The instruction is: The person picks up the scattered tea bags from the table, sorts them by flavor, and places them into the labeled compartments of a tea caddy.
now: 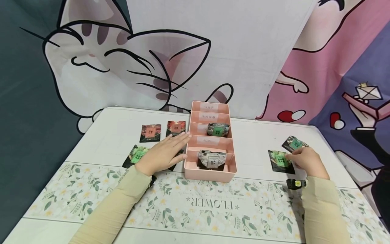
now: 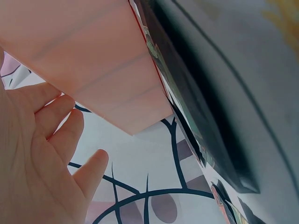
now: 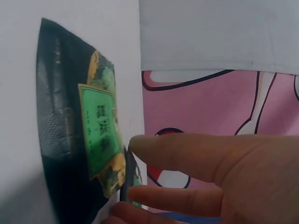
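The person's right hand is at a green-labelled packet lying on the bench, its grip apart, thumb and fingers separated by the packet's edge; a teal-labelled packet lies just beyond. The left hand, its grip also apart with fingers outstretched, is beside the pink box; whether they touch is unclear. A white-labelled packet stands in the box's nearest compartment.

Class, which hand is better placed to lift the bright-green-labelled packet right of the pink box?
Right hand, most likely: its fingers are at the bright-green-labelled packet; the left hand is at the pink box's left side.
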Motion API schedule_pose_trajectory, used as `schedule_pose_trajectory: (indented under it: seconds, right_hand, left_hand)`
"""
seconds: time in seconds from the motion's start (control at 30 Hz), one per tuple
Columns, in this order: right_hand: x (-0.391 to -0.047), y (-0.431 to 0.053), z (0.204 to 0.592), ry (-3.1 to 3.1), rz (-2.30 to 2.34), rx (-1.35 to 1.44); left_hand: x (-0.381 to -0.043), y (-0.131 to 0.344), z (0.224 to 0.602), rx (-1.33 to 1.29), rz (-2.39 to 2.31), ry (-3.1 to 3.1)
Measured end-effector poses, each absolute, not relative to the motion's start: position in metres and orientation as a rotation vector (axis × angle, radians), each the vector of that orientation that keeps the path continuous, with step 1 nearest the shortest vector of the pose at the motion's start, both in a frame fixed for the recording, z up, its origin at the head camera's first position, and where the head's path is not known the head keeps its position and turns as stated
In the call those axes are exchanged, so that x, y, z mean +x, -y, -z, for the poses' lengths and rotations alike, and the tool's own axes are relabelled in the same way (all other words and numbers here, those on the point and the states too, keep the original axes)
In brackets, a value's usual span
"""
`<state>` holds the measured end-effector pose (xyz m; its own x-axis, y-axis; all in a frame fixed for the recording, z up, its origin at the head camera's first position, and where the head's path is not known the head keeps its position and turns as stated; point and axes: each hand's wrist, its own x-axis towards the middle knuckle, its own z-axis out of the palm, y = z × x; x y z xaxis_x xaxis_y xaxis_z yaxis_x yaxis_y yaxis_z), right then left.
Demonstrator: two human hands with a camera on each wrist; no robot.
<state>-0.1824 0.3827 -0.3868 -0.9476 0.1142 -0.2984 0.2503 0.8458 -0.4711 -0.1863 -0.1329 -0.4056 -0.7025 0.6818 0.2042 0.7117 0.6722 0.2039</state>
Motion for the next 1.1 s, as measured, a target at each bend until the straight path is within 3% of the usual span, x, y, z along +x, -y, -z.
schedule_pose_trajectory:
  seconds: [1.1]
  right_hand:
    - [-0.186,-0.384,0.398,-2.696,1.031,0.35]
  left_hand:
    - [-0.188,0.133,0.407,-1.156,0.389,2.789]
